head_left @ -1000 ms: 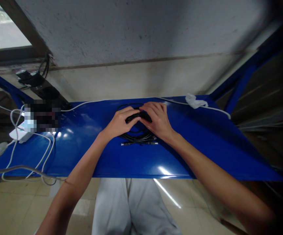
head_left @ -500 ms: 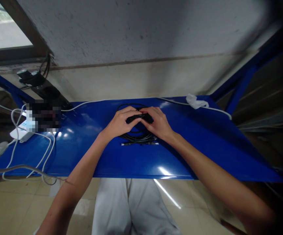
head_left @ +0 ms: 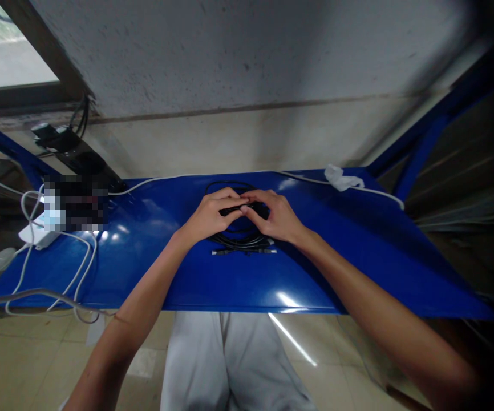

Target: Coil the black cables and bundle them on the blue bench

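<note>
A coil of black cable (head_left: 243, 244) lies on the blue table in front of me, with plugs at its near edge. My left hand (head_left: 213, 214) is closed on the left of a black cable bundle at the far part of the coil. From the other side my right hand (head_left: 278, 216) is closed on the same bundle, its thumb and fingertips meeting those of my left hand. Black cable shows between the thumbs and fingers; what exactly the fingertips pinch is hidden. A thin loop of cable sticks out behind my hands.
The blue table (head_left: 336, 262) stands against the wall. White cords (head_left: 80, 262) and a white power strip (head_left: 41, 229) lie at the left, near a black cylinder (head_left: 86, 162) and a blurred-out patch. Crumpled clear plastic (head_left: 341, 178) sits on a white cord at the back right.
My right fingers have shifted slightly left, toward my left fingertips, and less of the black bundle shows between the hands. The coil on the table stays in place.
</note>
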Action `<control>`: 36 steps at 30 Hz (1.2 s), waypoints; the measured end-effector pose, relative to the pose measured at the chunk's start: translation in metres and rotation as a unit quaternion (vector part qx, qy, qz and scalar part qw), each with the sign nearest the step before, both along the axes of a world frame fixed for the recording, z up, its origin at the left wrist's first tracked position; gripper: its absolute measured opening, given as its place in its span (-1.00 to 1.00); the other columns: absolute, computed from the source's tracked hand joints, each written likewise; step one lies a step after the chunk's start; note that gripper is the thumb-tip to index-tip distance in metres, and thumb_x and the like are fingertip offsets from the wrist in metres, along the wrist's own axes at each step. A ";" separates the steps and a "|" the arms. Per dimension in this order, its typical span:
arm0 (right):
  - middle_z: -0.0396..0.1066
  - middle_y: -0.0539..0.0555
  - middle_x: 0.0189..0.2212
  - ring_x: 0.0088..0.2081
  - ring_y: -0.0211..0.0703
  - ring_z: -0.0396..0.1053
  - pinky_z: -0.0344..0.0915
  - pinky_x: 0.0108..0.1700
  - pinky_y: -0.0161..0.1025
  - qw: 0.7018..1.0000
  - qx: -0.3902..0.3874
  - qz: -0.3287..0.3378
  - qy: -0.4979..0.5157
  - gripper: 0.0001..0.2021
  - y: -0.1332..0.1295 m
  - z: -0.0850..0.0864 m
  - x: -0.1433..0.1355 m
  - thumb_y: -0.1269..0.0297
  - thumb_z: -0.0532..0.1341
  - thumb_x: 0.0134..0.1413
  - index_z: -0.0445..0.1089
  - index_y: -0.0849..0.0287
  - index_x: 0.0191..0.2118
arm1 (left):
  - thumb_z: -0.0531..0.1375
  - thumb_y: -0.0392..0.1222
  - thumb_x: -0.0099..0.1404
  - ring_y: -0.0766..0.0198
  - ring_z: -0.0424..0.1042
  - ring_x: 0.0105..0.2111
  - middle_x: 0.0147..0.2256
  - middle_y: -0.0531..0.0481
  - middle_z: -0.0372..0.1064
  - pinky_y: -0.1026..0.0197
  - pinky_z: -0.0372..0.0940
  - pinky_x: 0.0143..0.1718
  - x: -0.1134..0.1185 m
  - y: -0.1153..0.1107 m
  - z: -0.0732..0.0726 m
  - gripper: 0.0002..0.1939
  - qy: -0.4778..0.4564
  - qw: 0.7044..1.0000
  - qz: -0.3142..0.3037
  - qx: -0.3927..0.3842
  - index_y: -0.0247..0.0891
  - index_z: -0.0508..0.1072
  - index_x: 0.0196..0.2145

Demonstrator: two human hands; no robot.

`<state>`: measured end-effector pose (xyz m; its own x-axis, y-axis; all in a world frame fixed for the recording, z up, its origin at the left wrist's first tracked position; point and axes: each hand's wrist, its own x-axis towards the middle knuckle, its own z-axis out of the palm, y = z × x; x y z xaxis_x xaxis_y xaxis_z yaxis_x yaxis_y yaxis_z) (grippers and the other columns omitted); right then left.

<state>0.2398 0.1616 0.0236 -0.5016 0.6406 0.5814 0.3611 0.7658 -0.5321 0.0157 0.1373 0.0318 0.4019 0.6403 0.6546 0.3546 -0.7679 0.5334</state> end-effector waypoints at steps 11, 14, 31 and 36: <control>0.69 0.08 -0.09 -0.07 0.06 0.66 0.47 0.11 0.02 0.998 -0.047 0.000 0.036 -0.75 -0.001 -0.004 -0.002 0.08 0.34 0.35 0.55 0.04 0.04 | 0.35 -0.18 0.44 0.12 0.61 -0.11 -0.10 -0.18 0.62 0.04 0.50 -0.04 -0.005 -0.004 0.011 -0.79 0.004 0.999 -0.020 -0.031 -0.19 0.69 0.00; 0.69 0.07 -0.11 -0.09 0.03 0.66 0.46 0.10 0.00 0.998 -0.044 0.004 0.040 -0.75 -0.001 -0.005 -0.003 0.09 0.34 0.36 0.54 0.04 0.04 | 0.31 -0.22 0.45 0.12 0.61 -0.11 -0.11 -0.18 0.63 0.06 0.48 -0.06 -0.007 -0.005 0.014 -0.80 0.011 0.998 -0.024 -0.056 -0.21 0.68 -0.02; 0.68 0.08 -0.11 -0.09 0.01 0.65 0.44 0.11 -0.01 0.999 -0.016 0.005 0.035 -0.80 -0.002 -0.003 -0.004 0.14 0.29 0.41 0.52 0.06 0.03 | 0.35 -0.17 0.43 0.19 0.63 -0.21 -0.17 -0.10 0.67 0.17 0.48 -0.14 -0.005 -0.004 0.012 -0.86 -0.044 0.992 0.030 -0.116 -0.21 0.71 -0.12; 0.68 0.10 -0.12 -0.08 0.04 0.65 0.45 0.11 0.00 1.000 -0.014 0.003 0.026 -0.77 -0.003 -0.004 -0.004 0.12 0.28 0.41 0.51 0.06 0.07 | 0.34 -0.08 0.45 0.15 0.64 -0.22 -0.18 -0.11 0.68 0.14 0.48 -0.17 -0.005 -0.002 0.008 -0.81 -0.056 0.987 0.059 -0.137 -0.22 0.71 -0.17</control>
